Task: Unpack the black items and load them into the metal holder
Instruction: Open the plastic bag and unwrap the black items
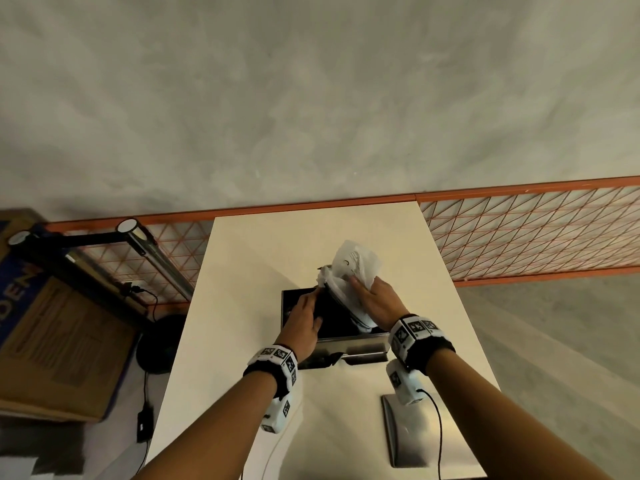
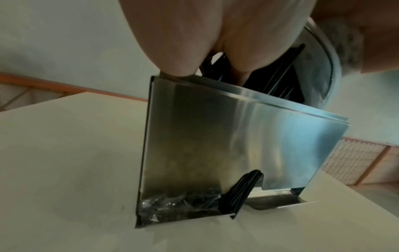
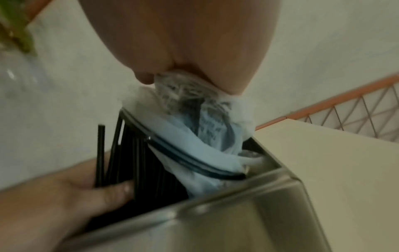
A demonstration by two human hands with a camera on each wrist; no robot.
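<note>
A shiny metal holder (image 1: 353,341) stands open-topped on the white table (image 1: 277,244). A bundle of thin black straws (image 3: 138,153) stands upright inside it, half out of a white plastic bag (image 1: 353,261). My left hand (image 1: 304,317) reaches into the holder and grips the straws (image 2: 272,81), thumb against them. My right hand (image 1: 374,299) holds the bunched upper end of the bag (image 3: 200,136) above the holder's right side. In the left wrist view, a few black straws (image 2: 239,192) poke out of a slot low in the holder's front wall (image 2: 237,136).
A loose metal plate (image 1: 408,431) lies on the table near me. An orange wire-mesh rack (image 1: 519,230) runs behind the table against the wall. On the left stand a cardboard box (image 1: 52,323) and a black stand with a round base (image 1: 159,341).
</note>
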